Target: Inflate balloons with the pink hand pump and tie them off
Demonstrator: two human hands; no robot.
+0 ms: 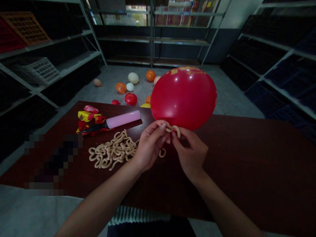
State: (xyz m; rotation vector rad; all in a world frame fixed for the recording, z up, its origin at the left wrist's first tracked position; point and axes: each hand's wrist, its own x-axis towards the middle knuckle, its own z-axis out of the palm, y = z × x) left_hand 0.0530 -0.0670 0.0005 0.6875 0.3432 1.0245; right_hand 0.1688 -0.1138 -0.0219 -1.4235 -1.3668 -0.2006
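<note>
Pinching a tan string [174, 129] under a red balloon [184, 98], the left grip [149, 144] and right grip [190, 151] both close on it.

A glossy red latex balloon [184, 98] gleams over a smooth, dark reddish-brown tabletop [247, 161], alongside a smooth pink plastic hand pump [123, 119] and a heap of matt beige rubbery cord [113, 149]; below lies a matt grey concrete floor [222, 95].
</note>
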